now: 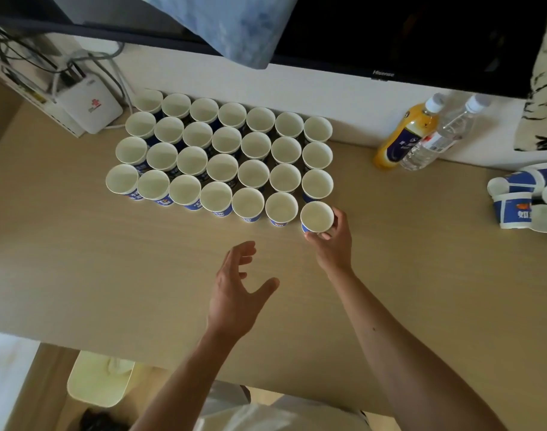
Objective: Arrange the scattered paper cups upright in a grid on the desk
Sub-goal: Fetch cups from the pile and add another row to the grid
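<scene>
Several blue-and-white paper cups (222,168) stand upright in a tight grid on the light wooden desk (110,269). My right hand (331,241) grips one more upright cup (316,216) at the grid's near right corner, fingers curled round its side. My left hand (234,293) hovers over the bare desk in front of the grid, fingers spread, holding nothing. A heap of scattered cups (527,197) lies on its sides at the desk's far right edge.
An orange juice bottle (406,135) and a clear water bottle (437,138) stand at the back right. A white router box (90,108) with cables sits at the back left. A dark TV screen (390,35) hangs above. A pale bin (98,377) is below the desk.
</scene>
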{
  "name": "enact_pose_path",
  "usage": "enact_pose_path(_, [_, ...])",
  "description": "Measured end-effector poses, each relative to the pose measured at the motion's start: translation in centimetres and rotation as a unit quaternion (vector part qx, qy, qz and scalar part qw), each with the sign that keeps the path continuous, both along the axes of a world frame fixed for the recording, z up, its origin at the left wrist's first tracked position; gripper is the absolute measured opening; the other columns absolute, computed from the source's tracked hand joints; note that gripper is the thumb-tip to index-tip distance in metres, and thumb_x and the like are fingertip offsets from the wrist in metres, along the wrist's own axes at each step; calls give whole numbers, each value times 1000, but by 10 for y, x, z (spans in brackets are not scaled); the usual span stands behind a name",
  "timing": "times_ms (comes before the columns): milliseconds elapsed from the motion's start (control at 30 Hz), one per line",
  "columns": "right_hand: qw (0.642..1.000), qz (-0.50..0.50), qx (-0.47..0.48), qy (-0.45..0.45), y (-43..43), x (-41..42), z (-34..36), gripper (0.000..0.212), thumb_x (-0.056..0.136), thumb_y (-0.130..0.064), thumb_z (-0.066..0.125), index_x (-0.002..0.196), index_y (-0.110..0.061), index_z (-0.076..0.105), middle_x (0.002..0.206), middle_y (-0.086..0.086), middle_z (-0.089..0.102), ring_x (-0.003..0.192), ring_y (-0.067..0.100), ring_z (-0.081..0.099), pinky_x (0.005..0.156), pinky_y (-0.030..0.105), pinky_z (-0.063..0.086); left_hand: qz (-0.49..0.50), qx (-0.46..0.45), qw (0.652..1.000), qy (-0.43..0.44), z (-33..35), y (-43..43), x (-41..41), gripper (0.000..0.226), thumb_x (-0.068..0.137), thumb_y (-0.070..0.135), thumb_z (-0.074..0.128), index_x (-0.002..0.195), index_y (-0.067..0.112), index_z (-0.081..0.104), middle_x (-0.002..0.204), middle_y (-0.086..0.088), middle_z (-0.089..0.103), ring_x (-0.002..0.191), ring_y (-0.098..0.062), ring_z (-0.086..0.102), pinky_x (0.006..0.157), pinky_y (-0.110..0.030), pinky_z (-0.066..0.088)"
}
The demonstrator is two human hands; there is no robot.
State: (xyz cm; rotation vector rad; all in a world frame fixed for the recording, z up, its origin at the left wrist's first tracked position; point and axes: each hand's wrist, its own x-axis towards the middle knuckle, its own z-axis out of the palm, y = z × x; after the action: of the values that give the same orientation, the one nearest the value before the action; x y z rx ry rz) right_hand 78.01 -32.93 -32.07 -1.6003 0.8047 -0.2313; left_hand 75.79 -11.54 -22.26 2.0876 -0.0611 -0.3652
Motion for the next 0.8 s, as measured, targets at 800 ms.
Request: enact_pose_path(800, [999,-37,20,4,-13,-71,10,74,80,7,72,144,-15,41,135,4,52,126,18,53,99,40,50,15,-18,1000,-20,20,-41,-25,62,76,23,86,128,26,53,123,16,62,112,-1,58,88,-27,52])
